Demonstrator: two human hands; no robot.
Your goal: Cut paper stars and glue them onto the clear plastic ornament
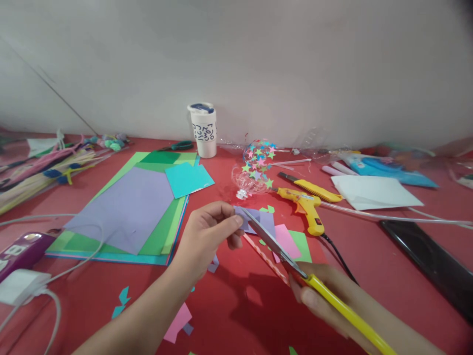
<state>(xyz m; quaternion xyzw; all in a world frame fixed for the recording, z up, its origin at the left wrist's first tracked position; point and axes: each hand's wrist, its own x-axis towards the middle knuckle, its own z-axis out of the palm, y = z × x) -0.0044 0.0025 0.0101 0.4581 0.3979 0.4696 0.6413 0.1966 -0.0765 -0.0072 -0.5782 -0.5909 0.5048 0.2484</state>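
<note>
My left hand (218, 229) pinches the left end of a small purple piece of paper (266, 223) between thumb and fingers. In my right hand (314, 293) is a pair of scissors with yellow handles (342, 308), its blades reaching up and left across the purple paper. Whether the blades are parted is hard to make out. Beneath the hands lie a pink paper piece (288, 241), a green paper piece (301, 246) and a pink striped straw (266, 259). Just beyond them stands a clear stringy decoration covered with colourful paper stars (257, 162).
A yellow glue gun (305, 204) and a yellow cutter knife (318, 190) lie right of centre. At far right is a black phone (428, 266). Stacked coloured sheets (125, 207) cover the left, with a white cup (204, 130) behind. White cables and a charger (24, 286) sit front left.
</note>
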